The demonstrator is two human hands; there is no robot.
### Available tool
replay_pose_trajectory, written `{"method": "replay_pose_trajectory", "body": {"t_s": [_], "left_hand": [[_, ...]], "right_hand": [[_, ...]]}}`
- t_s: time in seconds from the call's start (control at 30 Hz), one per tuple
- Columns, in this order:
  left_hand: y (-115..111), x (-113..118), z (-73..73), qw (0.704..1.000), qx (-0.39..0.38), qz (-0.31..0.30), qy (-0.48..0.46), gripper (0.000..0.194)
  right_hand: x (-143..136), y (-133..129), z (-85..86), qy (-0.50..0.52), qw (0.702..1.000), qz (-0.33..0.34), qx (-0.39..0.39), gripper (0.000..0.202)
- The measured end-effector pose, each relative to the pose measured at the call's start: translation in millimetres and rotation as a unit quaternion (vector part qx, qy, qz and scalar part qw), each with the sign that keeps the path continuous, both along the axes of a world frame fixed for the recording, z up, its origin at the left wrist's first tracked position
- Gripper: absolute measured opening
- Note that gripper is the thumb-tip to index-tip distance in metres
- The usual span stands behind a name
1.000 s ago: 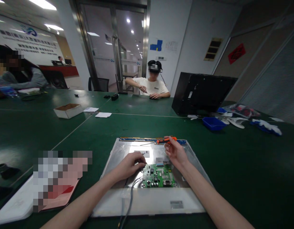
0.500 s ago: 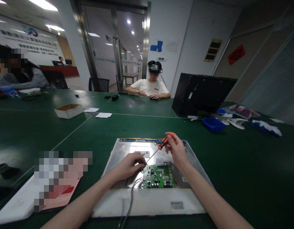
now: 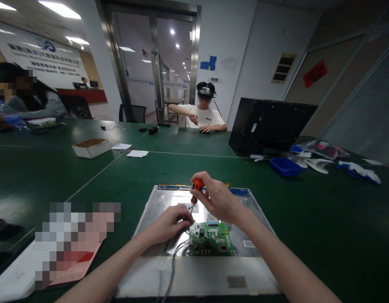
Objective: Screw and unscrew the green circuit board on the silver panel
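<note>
A green circuit board (image 3: 211, 239) lies on the flat metal back of a display panel (image 3: 194, 275). My right hand (image 3: 215, 195) grips an orange and black screwdriver (image 3: 197, 185), held nearly upright, its tip down at the board's upper left corner. At that same corner my left hand (image 3: 177, 221) has its fingers pressed together beside the tip; what they hold, if anything, is hidden. Grey cables (image 3: 173, 269) run from the board's left side toward the near edge of the panel. A blue strip board (image 3: 172, 187) lines the panel's far edge.
A phone-like pink item (image 3: 83, 263) and a white one (image 3: 16, 273) lie at the left. Farther off are a cardboard box (image 3: 91, 148), a blue tray (image 3: 286, 167), a black monitor (image 3: 270, 126) and gloves (image 3: 358, 171). A person (image 3: 205, 113) sits opposite.
My right hand has moved left, tipping the screwdriver from a slant to nearly upright. My left hand has stayed at the board's corner. The person opposite has raised one arm, holding a tool.
</note>
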State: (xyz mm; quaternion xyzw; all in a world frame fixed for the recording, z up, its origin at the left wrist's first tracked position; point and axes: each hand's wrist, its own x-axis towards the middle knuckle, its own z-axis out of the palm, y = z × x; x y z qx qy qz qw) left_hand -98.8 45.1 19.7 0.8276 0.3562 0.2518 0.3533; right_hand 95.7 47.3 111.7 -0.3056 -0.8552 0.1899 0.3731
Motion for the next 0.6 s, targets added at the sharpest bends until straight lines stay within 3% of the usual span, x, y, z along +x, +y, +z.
{"method": "replay_pose_trajectory", "body": {"t_s": [0.2, 0.6], "left_hand": [[0.5, -0.9, -1.1, 1.000, -0.010, -0.002, 0.005, 0.013], [1.8, -0.8, -3.4, 1.000, 0.000, -0.007, 0.005, 0.011]], "right_hand": [[2.9, -0.3, -1.0, -0.020, 0.999, 0.030, -0.011, 0.018], [2.2, 1.6, -0.1, -0.089, 0.995, 0.013, -0.043, 0.017]]}}
